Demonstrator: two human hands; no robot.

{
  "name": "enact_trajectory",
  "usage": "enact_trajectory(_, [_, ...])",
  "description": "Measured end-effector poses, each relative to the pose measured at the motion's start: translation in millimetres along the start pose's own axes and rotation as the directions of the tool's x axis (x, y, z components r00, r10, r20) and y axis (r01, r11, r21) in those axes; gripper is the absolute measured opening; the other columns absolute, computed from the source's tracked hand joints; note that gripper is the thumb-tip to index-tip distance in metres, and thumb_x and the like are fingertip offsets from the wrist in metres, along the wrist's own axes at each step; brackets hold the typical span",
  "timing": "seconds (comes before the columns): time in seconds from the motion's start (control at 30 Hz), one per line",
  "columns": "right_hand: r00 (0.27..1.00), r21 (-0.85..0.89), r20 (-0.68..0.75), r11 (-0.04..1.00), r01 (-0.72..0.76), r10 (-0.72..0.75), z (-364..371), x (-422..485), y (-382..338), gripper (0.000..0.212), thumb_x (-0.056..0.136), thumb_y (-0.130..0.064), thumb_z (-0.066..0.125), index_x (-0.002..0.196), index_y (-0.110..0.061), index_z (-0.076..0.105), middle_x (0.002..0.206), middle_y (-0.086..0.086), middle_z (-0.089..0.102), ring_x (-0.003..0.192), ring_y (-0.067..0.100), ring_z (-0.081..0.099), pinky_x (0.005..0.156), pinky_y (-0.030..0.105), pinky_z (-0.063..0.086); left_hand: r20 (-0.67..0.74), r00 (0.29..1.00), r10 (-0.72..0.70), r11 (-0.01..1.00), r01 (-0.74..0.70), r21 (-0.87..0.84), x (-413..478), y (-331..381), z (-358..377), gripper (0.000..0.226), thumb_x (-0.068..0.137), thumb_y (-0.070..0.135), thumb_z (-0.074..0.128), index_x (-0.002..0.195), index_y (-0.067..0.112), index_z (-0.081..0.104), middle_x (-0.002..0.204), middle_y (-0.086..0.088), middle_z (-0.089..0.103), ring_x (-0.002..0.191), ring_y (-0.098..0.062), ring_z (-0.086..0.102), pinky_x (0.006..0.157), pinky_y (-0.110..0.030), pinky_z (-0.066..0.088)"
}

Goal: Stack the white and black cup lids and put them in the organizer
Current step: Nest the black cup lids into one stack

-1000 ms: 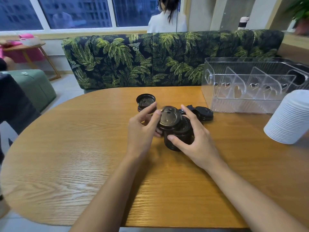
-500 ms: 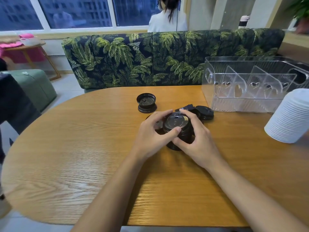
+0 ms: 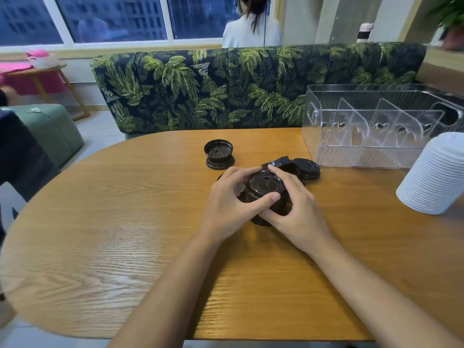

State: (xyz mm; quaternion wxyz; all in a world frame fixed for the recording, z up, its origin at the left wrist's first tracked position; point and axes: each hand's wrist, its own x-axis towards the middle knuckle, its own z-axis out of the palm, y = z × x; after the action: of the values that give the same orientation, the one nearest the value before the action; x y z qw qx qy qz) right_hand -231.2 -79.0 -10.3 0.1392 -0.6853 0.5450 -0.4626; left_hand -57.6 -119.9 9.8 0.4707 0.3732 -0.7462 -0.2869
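- The left thumb (image 3: 270, 197) lay across the near rim of the top lid, and the other left fingers curled over its far-left edge. By that grip, the left hand (image 3: 229, 200) seemed to be pressing the lid down to seat it.
- The right forefinger (image 3: 277, 171) hooked over the far rim, and the right thumb sat low against the side. The right hand (image 3: 297, 209) thus cupped the black lid stack (image 3: 263, 184) from the right, probably to brace it against the push.
- Both hands were closed round that stack, which rested on the table (image 3: 125, 234). I could not tell whether it stood quite square.
- Just behind the hands lay loose black lids (image 3: 306, 168).
- A short pile of upturned black lids (image 3: 219, 154) sat apart to the far left, seemingly waiting to join the stack.
- The clear organizer (image 3: 364, 156) stood at the table's far right, near enough for a short carry. Its divided bays looked unfilled, though its far end was hard to read.
- The white lid stack (image 3: 434, 172) sat at the right edge, just in front of the organizer. It was already nested and untouched, likely left until the black ones were done.
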Motion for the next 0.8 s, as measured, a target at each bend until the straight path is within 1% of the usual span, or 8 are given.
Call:
enact_trajectory(0.1, [1.000, 0.001, -0.007, 1.000, -0.003, 0.003, -0.3, -0.8, -1.5, 0.077, 0.082, -0.039, 0.082, 0.151, -0.027, 0.049, 0.143, -0.016, 0.056, 0.129, -0.017, 0.045, 0.102, 0.002, 0.033, 0.018, 1.000, -0.005, 1.000, 0.005, 0.002, 0.5, -2.5, -1.6, 0.062, 0.076, 0.046, 0.090, 0.132, 0.025, 0.071, 0.113, 0.013, 0.068, 0.108, -0.003, 0.063, 0.083, -0.008, 0.044])
enact_trajectory(0.2, [1.000, 0.007, -0.021, 1.000, -0.004, 0.004, -0.3, -1.0, -2.2, 0.075, 0.083, -0.045, 0.081, 0.150, -0.027, 0.051, 0.141, -0.015, 0.058, 0.128, -0.012, 0.049, 0.102, 0.004, 0.036, 0.070, 0.997, -0.009, 1.000, 0.008, 0.014, 1.8, -4.5, -6.1, 0.069, 0.077, 0.058, 0.083, 0.136, 0.025, 0.069, 0.116, 0.015, 0.067, 0.109, 0.001, 0.061, 0.084, -0.008, 0.044])
enact_trajectory(0.27, [1.000, -0.012, -0.022, 1.000, -0.010, 0.009, -0.5, -0.7, -3.5, 0.077, 0.082, -0.049, 0.082, 0.150, -0.029, 0.051, 0.140, -0.016, 0.057, 0.128, -0.006, 0.051, 0.104, 0.007, 0.038, 0.049, 0.998, -0.032, 0.999, 0.033, -0.006, 1.5, -7.4, -8.5, 0.062, 0.089, 0.061, 0.072, 0.139, 0.025, 0.068, 0.118, 0.015, 0.069, 0.109, 0.001, 0.063, 0.087, -0.011, 0.048])
enact_trajectory(0.33, [0.999, -0.023, -0.027, 0.999, -0.023, 0.022, -0.8, -0.8, -5.0, 0.079, 0.080, -0.049, 0.085, 0.149, -0.030, 0.050, 0.139, -0.016, 0.057, 0.128, -0.003, 0.052, 0.107, 0.012, 0.040, -0.052, 0.997, -0.052, 0.999, 0.052, -0.002, 1.3, -13.1, -10.1, 0.043, 0.098, 0.045, 0.064, 0.134, 0.022, 0.070, 0.115, 0.011, 0.074, 0.106, -0.004, 0.068, 0.089, -0.020, 0.055])
enact_trajectory(0.4, [0.999, -0.021, -0.032, 0.999, -0.030, 0.029, -0.8, -1.0, -5.2, 0.080, 0.079, -0.048, 0.086, 0.149, -0.031, 0.050, 0.139, -0.016, 0.057, 0.128, -0.002, 0.053, 0.108, 0.015, 0.042, -0.130, 0.992, 0.009, 0.989, 0.011, 0.150, 2.5, -22.2, -10.6, 0.030, 0.096, 0.024, 0.068, 0.125, 0.018, 0.074, 0.109, 0.009, 0.076, 0.100, -0.006, 0.070, 0.088, -0.027, 0.057])
enact_trajectory(0.47, [0.999, -0.022, -0.035, 0.999, -0.028, 0.028, -1.1, -1.1, -4.8, 0.080, 0.079, -0.047, 0.086, 0.149, -0.032, 0.050, 0.138, -0.016, 0.057, 0.128, -0.002, 0.053, 0.108, 0.015, 0.042, -0.107, 0.992, 0.064, 0.949, -0.028, 0.314, 2.7, -27.5, -9.4, 0.031, 0.090, 0.012, 0.073, 0.120, 0.017, 0.075, 0.110, 0.007, 0.075, 0.101, -0.010, 0.069, 0.089, -0.030, 0.057])
enact_trajectory(0.63, [0.998, -0.030, -0.056, 0.999, -0.033, 0.032, -1.7, -1.0, -3.6, 0.079, 0.079, -0.045, 0.087, 0.147, -0.031, 0.051, 0.137, -0.015, 0.058, 0.126, -0.002, 0.053, 0.104, 0.005, 0.037, 0.032, 0.999, -0.006, 0.873, -0.010, 0.487, 3.7, -34.2, -9.5, 0.037, 0.091, 0.018, 0.074, 0.128, 0.021, 0.074, 0.118, 0.007, 0.073, 0.108, -0.015, 0.065, 0.092, -0.038, 0.058])
enact_trajectory(0.8, [0.998, -0.034, -0.056, 0.999, -0.039, 0.037, -1.8, -1.0, -3.6, 0.078, 0.079, -0.045, 0.087, 0.147, -0.032, 0.051, 0.137, -0.016, 0.057, 0.125, -0.002, 0.052, 0.102, 0.003, 0.036, -0.006, 1.000, -0.006, 0.869, 0.008, 0.494, 5.9, -37.1, -11.0, 0.031, 0.091, 0.007, 0.074, 0.118, 0.021, 0.080, 0.109, 0.005, 0.077, 0.101, -0.017, 0.071, 0.088, -0.041, 0.059])
